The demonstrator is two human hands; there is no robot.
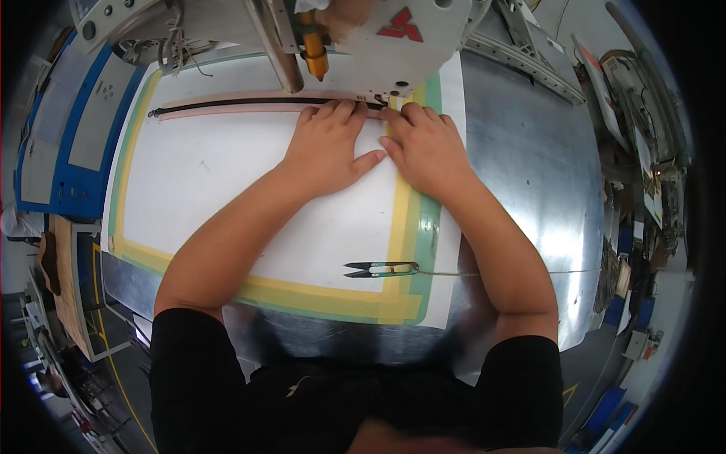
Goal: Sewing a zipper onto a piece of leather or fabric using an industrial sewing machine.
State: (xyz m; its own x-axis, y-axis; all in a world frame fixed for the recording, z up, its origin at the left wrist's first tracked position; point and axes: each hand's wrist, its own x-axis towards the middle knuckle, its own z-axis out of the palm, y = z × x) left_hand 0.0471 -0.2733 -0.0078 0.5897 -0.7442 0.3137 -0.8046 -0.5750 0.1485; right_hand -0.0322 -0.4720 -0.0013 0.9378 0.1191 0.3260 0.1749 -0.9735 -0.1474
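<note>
My left hand point(329, 147) lies palm down, fingers loosely together and reaching forward, thumb stretched away from them toward the right. Its fingertips rest on the right part of a long, narrow zipper point(249, 104), black along the middle with pink edges. My right hand point(423, 147) sits just beside it, fingers bent, thumb apart from the index finger; the index fingertip is at the zipper's right end. Whether those fingertips pinch the end or only press on it, I cannot tell. The two thumb tips nearly meet.

The zipper runs leftward from my hands almost straight across the far part of a white sheet point(257, 174), its left end free. Right above my fingers hangs the white head of a sewing machine point(423, 53), with a yellow pointed fitting point(314, 60) to its left.

As I judge it, this step asks for light, even pressure: both edges flat, the strip in line with no twist, fingertips well clear of the machine's working point.

Yellow tape point(318, 291) borders the sheet. Nearer me, small thread snips point(382, 269) lie on a cord, which should stay away from the zipper. A shiny metal table point(522, 189) spreads to the right.
</note>
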